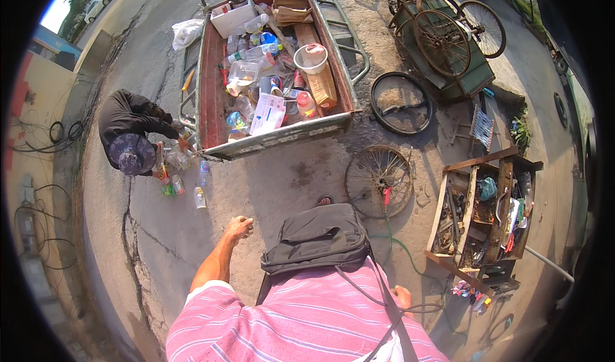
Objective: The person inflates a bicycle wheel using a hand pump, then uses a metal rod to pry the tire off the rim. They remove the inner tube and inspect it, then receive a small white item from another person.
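Observation:
My left hand [239, 229] hangs over the concrete, left of the black bag [317, 246] at my front. Its fingers are loosely bent, and nothing shows in them. Only a small part of my right hand [403, 296] appears beside my striped pink shirt [282, 327]; its fingers are hidden. Beyond my left hand, a white bottle [200, 198] and a clear bottle [204, 172] are on the ground. Farther ahead stands a red cart [275, 145] loaded with plastic bottles, tubs and cardboard.
A person in dark clothes [131, 128] bends over a cluster of bottles at the left. To the right are a spoked wheel [365, 182], a tyre [428, 109], a green hose [410, 259], a wooden tool box [473, 214] and a rusty tricycle [442, 48].

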A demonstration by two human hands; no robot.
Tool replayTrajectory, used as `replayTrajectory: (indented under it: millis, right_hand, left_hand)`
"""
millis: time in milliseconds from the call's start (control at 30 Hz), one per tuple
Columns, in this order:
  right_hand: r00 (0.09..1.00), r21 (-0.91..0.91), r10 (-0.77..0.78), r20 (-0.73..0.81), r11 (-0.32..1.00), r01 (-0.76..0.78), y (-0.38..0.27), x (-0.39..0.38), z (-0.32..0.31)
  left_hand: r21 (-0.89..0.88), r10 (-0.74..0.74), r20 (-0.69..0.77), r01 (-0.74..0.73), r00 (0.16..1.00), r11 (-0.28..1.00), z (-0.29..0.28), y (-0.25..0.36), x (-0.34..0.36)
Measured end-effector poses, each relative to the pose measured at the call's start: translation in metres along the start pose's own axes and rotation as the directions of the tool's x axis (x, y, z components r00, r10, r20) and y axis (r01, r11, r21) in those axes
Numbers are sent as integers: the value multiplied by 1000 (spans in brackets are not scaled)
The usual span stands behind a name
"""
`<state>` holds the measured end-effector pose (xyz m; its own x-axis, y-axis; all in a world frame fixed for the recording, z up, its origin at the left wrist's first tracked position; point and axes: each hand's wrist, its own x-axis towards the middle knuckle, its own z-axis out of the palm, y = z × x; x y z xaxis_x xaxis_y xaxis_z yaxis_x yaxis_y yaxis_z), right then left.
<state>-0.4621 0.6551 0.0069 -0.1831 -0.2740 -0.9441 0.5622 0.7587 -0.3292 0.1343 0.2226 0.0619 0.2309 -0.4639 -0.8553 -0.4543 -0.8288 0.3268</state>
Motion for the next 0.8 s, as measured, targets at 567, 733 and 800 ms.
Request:
replayTrajectory:
  millis: [567, 733, 800]
  right_hand:
    - [957, 0, 172, -232, 984, -177, 5, 18, -109]
    - [957, -22, 172, -232, 983, -182, 13, 31, -127]
    - [962, -18, 168, -214, 984, -176, 3, 36, -124]
  left_hand:
    - [43, -102, 37, 100, 994, 994, 93, -139, -99]
    - [28, -78, 10, 78, 997, 997, 89, -134, -115]
    - [60, -62, -20, 63, 998, 996, 86, -123, -124]
